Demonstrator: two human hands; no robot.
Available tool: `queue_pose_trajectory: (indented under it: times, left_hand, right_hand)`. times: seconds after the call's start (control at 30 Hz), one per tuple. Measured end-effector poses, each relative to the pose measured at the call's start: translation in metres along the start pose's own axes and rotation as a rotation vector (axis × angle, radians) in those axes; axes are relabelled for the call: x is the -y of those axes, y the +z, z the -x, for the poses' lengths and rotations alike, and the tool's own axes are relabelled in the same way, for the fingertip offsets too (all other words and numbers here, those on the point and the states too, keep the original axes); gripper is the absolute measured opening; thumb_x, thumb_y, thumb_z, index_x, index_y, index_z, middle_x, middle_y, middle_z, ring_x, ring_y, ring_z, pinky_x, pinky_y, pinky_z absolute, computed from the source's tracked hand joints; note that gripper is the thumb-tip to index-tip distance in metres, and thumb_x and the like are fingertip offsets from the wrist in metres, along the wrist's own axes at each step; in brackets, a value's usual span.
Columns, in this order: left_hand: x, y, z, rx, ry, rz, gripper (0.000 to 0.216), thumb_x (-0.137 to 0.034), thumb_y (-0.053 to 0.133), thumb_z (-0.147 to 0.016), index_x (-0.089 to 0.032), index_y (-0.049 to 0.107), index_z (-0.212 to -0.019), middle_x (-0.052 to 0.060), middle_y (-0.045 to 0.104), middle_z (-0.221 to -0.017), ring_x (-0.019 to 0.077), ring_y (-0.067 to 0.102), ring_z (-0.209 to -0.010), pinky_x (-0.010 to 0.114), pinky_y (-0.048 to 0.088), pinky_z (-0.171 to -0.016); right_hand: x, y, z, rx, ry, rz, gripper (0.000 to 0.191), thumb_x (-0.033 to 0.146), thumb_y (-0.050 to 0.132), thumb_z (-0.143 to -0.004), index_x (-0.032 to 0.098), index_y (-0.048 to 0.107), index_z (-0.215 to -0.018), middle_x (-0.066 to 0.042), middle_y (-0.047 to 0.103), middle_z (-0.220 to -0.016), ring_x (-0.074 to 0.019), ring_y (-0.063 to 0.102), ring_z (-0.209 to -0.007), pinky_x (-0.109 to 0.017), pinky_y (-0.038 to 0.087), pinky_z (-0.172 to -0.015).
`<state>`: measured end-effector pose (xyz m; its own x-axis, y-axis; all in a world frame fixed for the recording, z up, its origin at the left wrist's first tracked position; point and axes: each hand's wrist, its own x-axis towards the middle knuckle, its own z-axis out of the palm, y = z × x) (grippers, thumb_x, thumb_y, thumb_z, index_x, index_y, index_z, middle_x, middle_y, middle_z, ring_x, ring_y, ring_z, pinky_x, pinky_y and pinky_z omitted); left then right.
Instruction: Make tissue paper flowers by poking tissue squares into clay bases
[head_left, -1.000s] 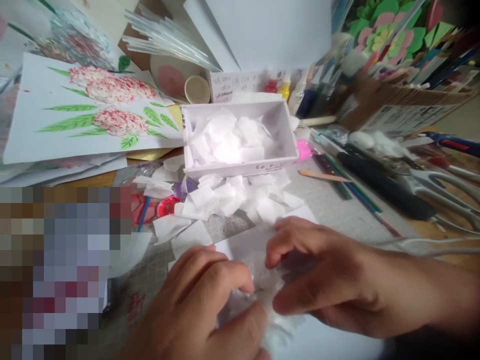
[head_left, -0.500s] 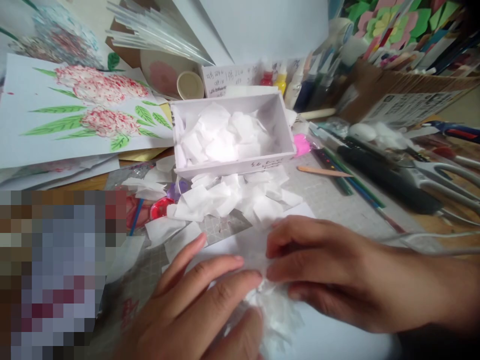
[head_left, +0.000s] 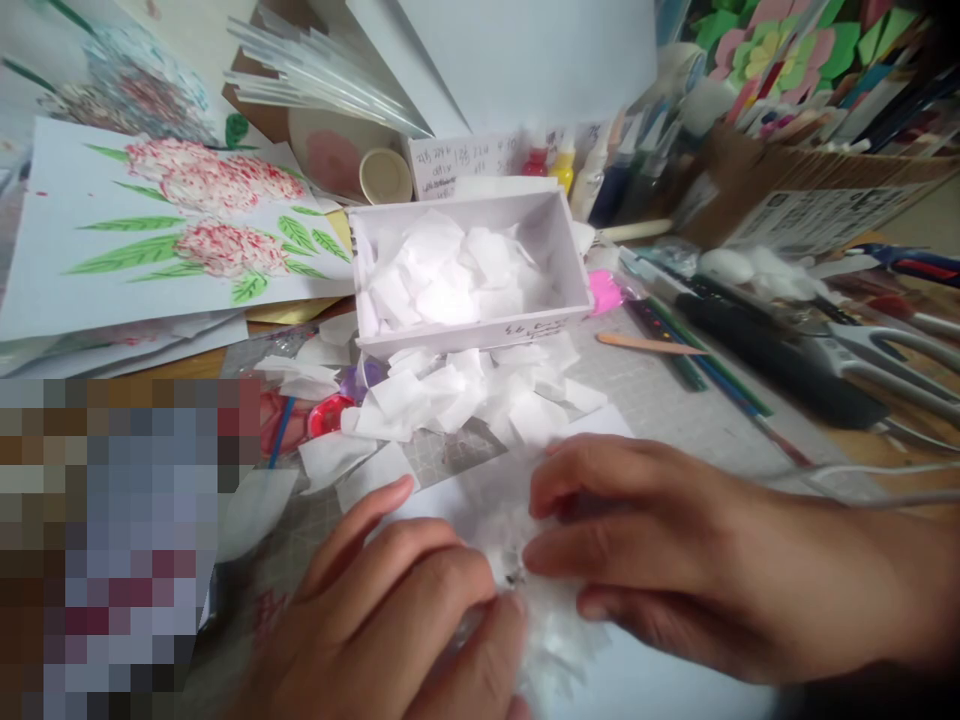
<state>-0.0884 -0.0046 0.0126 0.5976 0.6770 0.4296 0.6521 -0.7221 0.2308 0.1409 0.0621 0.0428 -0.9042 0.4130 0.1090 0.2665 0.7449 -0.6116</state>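
White, filmy tissue-like paper, ruffled into a loose bunch (head_left: 559,640), lies right between the 2 bare hands, on a smooth white paper sheet (head_left: 675,665). As I see it in the head view, the left hand (head_left: 397,620) has its fingers bent over the bunch's near-left side, its thumb and index fingertips close together; I can't tell whether they pinch any of it. The right hand (head_left: 667,560) comes in from the other side, fingers curled and tips at the bunch, thumb tucked lower and apart from them; whether it grips, I can't make out either.

Just beyond the grip, cut white paper pieces (head_left: 457,390) are heaped over a grey gridded cutting mat (head_left: 450,450). Behind that heap, farther from the grip, stands an open white rectangular box (head_left: 450,336) with more white pieces inside. Ahead and right of the grip rest a flat wooden stick (head_left: 649,344) and grey-handled scissors (head_left: 892,345). Off to its far left, a white sheet painted with red-flecked blossoms and green leaves (head_left: 67,295) lies on other papers, well apart from both hands.
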Motion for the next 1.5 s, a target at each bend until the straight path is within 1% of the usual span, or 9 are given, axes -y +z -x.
queue_pose_trajectory:
  times: [0.2,0.6,0.77,0.97,1.1,1.2,1.3,1.4,1.5]
  left_hand:
    - [-0.003,0.001,-0.001,-0.012,0.016,0.016,0.011,-0.024,0.057,-0.079,-0.022,0.068,-0.082,-0.003,0.064,-0.083,0.0174,0.053,-0.088,0.045,0.03,-0.103]
    - [-0.002,0.002,0.003,0.039,0.043,-0.075,0.01,-0.03,0.058,-0.08,-0.027,0.067,-0.085,0.0,0.066,-0.1,0.0212,0.052,-0.11,0.054,0.023,-0.107]
    - [-0.002,0.0,0.002,0.059,0.041,-0.096,0.013,-0.033,0.055,-0.082,-0.028,0.067,-0.086,0.0,0.066,-0.105,0.0206,0.051,-0.111,0.055,0.022,-0.107]
    - [-0.003,0.001,0.003,0.031,0.03,-0.086,0.013,-0.03,0.055,-0.082,-0.027,0.067,-0.084,-0.001,0.067,-0.096,0.0219,0.054,-0.105,0.057,0.023,-0.105]
    - [-0.004,0.002,0.002,0.027,0.031,-0.062,0.013,-0.025,0.054,-0.081,-0.024,0.067,-0.084,-0.001,0.068,-0.099,0.0232,0.054,-0.105,0.058,0.022,-0.106]
    - [-0.005,0.002,0.001,0.004,0.031,-0.038,0.012,-0.022,0.055,-0.079,-0.023,0.066,-0.083,-0.002,0.068,-0.098,0.0211,0.054,-0.103,0.055,0.022,-0.107]
    - [-0.005,0.002,0.0,-0.021,0.013,-0.011,0.011,-0.022,0.057,-0.078,-0.024,0.066,-0.083,-0.003,0.068,-0.093,0.0191,0.056,-0.099,0.052,0.022,-0.108]
    - [-0.006,0.002,0.0,-0.044,0.005,0.017,0.011,-0.021,0.059,-0.076,-0.024,0.067,-0.083,-0.004,0.069,-0.091,0.0185,0.057,-0.097,0.05,0.023,-0.108]
    - [-0.006,0.002,0.0,-0.075,0.03,0.023,0.011,-0.019,0.059,-0.078,-0.023,0.067,-0.084,-0.005,0.069,-0.09,0.0173,0.057,-0.096,0.048,0.023,-0.109]
  right_hand:
    - [0.001,0.003,-0.002,0.05,0.033,0.038,0.018,0.017,0.055,-0.083,0.014,0.066,-0.096,-0.011,0.054,-0.105,-0.018,0.054,-0.092,-0.028,0.045,-0.083]
    - [0.005,0.001,-0.004,0.079,0.082,0.015,0.025,0.015,0.059,-0.079,0.019,0.065,-0.103,-0.008,0.052,-0.111,-0.0178,0.052,-0.099,-0.027,0.044,-0.087]
    - [0.003,0.004,-0.004,0.029,0.121,0.037,0.024,0.019,0.058,-0.081,0.019,0.063,-0.104,-0.007,0.052,-0.108,-0.0163,0.053,-0.091,-0.025,0.045,-0.083]
    - [0.01,-0.001,-0.007,0.125,0.124,-0.021,0.02,0.013,0.06,-0.077,0.021,0.067,-0.095,-0.005,0.051,-0.111,-0.0158,0.053,-0.097,-0.026,0.044,-0.089]
    - [0.006,-0.003,-0.004,0.039,0.133,-0.065,0.018,0.01,0.057,-0.078,0.019,0.065,-0.091,-0.006,0.054,-0.109,-0.0133,0.056,-0.094,-0.021,0.047,-0.084]
    - [-0.011,-0.014,0.004,-0.177,0.113,0.099,0.014,0.012,0.051,-0.083,0.017,0.062,-0.088,-0.008,0.056,-0.103,-0.0132,0.058,-0.09,-0.021,0.048,-0.078]
    - [-0.034,-0.032,0.016,-0.371,0.232,0.469,0.011,0.014,0.052,-0.083,0.018,0.061,-0.088,-0.009,0.059,-0.1,-0.0177,0.058,-0.09,-0.029,0.047,-0.079]
    - [-0.054,-0.046,0.029,-0.314,0.423,0.724,0.02,0.011,0.053,-0.079,0.017,0.062,-0.096,-0.013,0.061,-0.102,-0.0264,0.058,-0.095,-0.038,0.044,-0.083]
    - [-0.063,-0.049,0.035,-0.198,0.458,0.786,0.03,0.009,0.054,-0.074,0.016,0.064,-0.101,-0.014,0.063,-0.102,-0.0305,0.058,-0.094,-0.041,0.043,-0.083]
